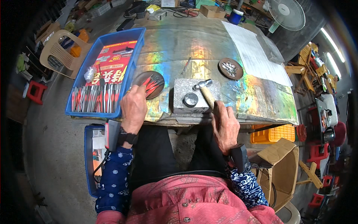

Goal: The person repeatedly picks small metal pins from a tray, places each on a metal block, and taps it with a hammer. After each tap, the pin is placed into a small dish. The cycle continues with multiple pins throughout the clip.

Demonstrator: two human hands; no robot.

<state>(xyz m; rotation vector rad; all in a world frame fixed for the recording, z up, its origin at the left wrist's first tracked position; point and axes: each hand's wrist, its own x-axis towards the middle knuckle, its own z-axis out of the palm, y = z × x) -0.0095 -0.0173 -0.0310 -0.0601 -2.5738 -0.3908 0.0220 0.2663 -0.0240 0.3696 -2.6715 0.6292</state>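
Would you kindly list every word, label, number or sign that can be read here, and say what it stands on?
Red printed sheet in the blue tray: large yellow and white characters, plus smaller print; wording not copied here.
Fan: small hub marking, too small to read.
White papers on the table: any print is too faint to read.

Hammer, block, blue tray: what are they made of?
Hammer: polished metal head, by its bright glints; pale matte handle, probably wood.
Block: speckled grey with a rough-looking surface; worn metal or stone, can't tell which.
Blue tray: likely moulded plastic, semi-gloss, judging by the even colour and rounded rim.
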